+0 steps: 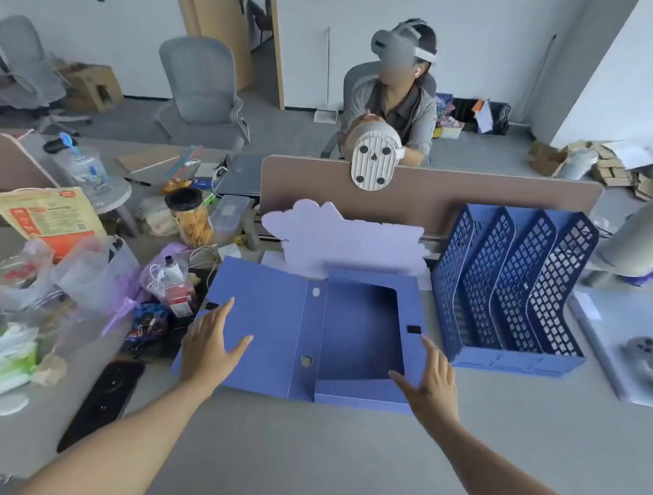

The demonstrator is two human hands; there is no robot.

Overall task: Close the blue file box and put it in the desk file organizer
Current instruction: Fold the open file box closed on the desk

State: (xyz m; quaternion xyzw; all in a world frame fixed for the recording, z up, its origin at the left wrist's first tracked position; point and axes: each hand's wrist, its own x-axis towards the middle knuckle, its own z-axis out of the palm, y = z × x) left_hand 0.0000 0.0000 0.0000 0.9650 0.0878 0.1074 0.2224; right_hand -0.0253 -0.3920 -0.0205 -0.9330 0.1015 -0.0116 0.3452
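Note:
The blue file box point(359, 333) lies open and flat on the grey desk, its lid point(263, 311) spread out to the left and its empty tray on the right. My left hand point(208, 343) hovers over the lid's left part, fingers spread, holding nothing. My right hand point(429, 380) is at the tray's near right corner, fingers apart, touching or just above the rim. The blue mesh desk file organizer point(512, 291) stands upright just right of the box, its slots empty.
Clutter fills the desk's left side: plastic bags point(79, 275), a jar point(193, 216), a black phone point(105, 399), tissues point(3, 354). A lilac cloud-shaped board point(340, 236) leans on the divider point(467, 193) behind the box. A person sits beyond it. A controller point(647, 354) lies far right.

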